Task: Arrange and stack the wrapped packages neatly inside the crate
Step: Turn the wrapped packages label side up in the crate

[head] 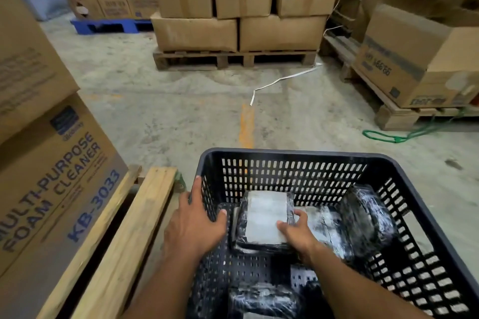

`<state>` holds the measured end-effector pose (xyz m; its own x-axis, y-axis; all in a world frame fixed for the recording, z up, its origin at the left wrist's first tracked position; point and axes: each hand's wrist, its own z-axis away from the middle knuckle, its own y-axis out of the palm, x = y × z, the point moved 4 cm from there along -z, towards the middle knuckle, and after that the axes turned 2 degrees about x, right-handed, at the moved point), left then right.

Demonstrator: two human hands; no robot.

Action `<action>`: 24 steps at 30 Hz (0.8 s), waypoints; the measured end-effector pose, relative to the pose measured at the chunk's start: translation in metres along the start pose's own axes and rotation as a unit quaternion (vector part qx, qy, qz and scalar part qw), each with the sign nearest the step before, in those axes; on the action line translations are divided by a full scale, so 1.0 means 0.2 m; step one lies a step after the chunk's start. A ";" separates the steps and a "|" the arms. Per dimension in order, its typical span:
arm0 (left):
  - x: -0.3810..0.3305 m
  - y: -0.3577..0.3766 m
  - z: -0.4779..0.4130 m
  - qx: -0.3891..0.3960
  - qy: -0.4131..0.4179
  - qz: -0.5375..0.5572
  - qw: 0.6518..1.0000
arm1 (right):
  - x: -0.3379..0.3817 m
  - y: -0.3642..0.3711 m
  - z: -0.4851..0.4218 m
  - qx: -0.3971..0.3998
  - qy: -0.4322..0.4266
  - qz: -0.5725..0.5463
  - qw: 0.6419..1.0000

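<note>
A black perforated plastic crate (pixel 290 156) stands on the floor in front of me. Inside lie several packages wrapped in black film. One with a pale label (pixel 265 217) lies flat near the far left; my right hand (pixel 296 230) grips its right edge. Another package (pixel 328 225) lies beside it under my wrist. A third (pixel 368 220) leans against the right wall. A further one (pixel 261 300) sits at the near side between my forearms. My left hand (pixel 197 223) clasps the crate's left wall, thumb inside.
A wooden pallet (pixel 124 235) with foam-cleaner cartons (pixel 51 171) sits close on my left. More pallets of cardboard boxes (pixel 238 13) stand ahead and at the right (pixel 404 59). A white strap (pixel 282 80) and a green cord (pixel 394 136) lie on the concrete floor.
</note>
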<state>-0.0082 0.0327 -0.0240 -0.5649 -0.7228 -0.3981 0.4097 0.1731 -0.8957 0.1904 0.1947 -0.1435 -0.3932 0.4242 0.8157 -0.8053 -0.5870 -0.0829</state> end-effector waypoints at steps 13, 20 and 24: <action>0.01 0.00 0.01 0.011 -0.009 0.082 0.997 | 0.00 0.23 -0.08 -0.048 0.016 0.055 0.997; 0.02 -0.01 0.02 0.017 -0.008 0.092 0.996 | 0.04 0.36 -0.13 -0.046 0.014 0.075 0.996; 0.01 -0.03 0.01 0.019 -0.007 0.090 0.996 | 0.04 0.33 -0.10 -0.022 0.021 0.055 0.998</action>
<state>-0.0102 0.0289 -0.0201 -0.4702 -0.6915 -0.5484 0.5301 0.2755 -0.8019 0.1253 0.1736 -0.1531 -0.4985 0.3875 0.7754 -0.7738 -0.6021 -0.1966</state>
